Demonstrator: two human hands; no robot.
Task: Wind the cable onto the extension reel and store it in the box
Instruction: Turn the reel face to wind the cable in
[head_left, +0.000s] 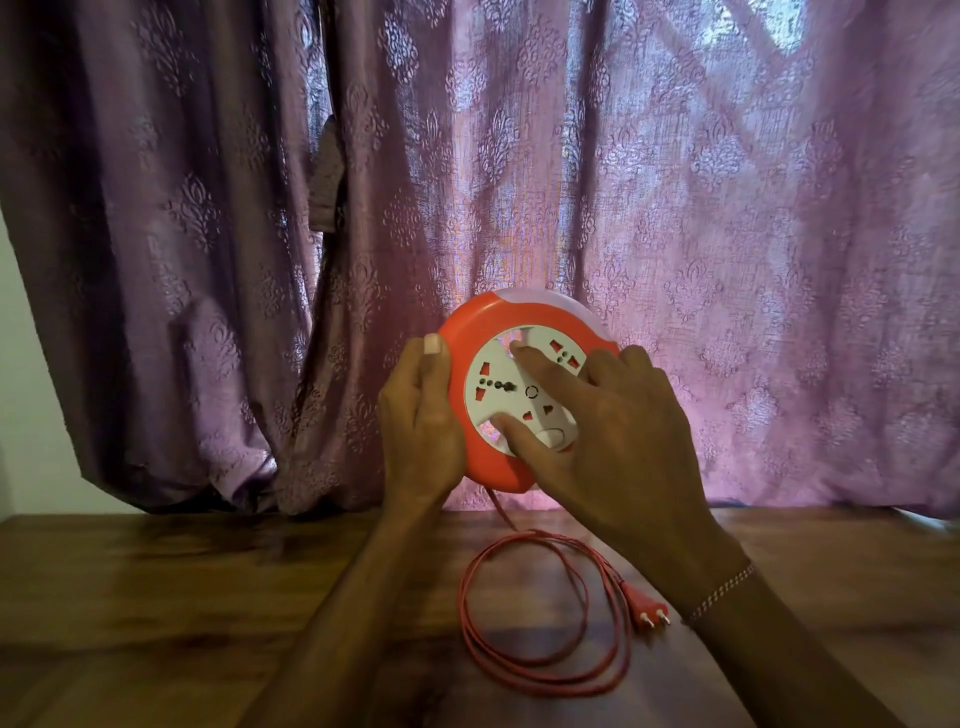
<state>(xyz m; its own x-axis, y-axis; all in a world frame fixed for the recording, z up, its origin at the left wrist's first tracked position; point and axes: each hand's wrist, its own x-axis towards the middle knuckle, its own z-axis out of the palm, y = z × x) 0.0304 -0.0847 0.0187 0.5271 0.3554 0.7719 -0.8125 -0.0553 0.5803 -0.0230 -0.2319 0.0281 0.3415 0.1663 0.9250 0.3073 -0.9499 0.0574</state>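
Observation:
A round orange extension reel (470, 332) with a white socket face is held upright above the wooden table (156, 597). My left hand (421, 421) grips its left rim. My right hand (613, 431) lies on the white socket disc, index finger and thumb pressed into its openings. A thin red cable (519, 660) hangs from the reel's bottom and lies in loose loops on the table below. Its red two-pin plug (647, 608) rests at the right of the loops, partly behind my right wrist. No box is in view.
A purple patterned curtain (727, 260) hangs right behind the reel and reaches down to the table's far edge. A pale wall (26, 415) shows at the far left. A bracelet (722, 592) sits on my right wrist.

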